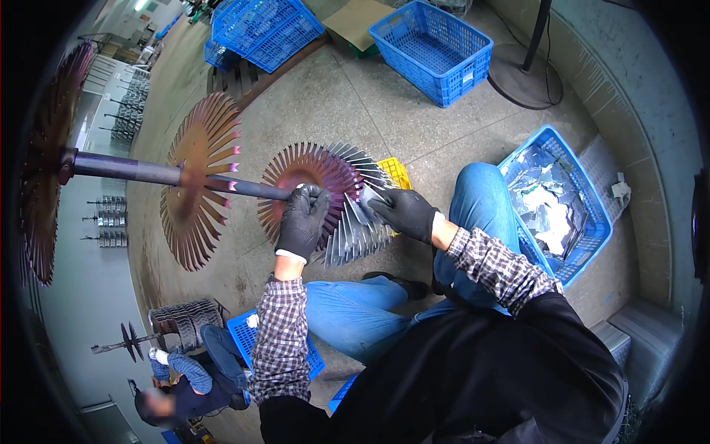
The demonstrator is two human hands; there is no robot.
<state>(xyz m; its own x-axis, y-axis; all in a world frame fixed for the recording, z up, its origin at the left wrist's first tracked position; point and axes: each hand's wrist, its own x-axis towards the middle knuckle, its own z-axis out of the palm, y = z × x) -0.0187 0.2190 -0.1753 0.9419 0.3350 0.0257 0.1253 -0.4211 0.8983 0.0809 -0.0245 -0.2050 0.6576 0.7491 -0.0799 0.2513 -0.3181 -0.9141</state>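
A metal shaft (259, 189) carries slotted discs tinted purple and bronze, one of them in front of me (292, 169). Along the right side of that disc, several thin grey metal plates (347, 240) stand out in a fan. My left hand (302, 226), black-gloved, lies against the disc near the shaft with curled fingers; what they hold, if anything, is hidden. At the fan's right edge, my gloved right hand (407, 214) pinches a thin metal plate (367, 195), whose far end meets the fan.
Beside my right knee stands a blue crate (546, 132) of loose shiny plates. Another blue crate (444, 78) is farther off, near a round-based stand (510, 74). A yellow basket (396, 172) sits behind the fan. At lower left, a co-worker (196, 388) sits by similar discs.
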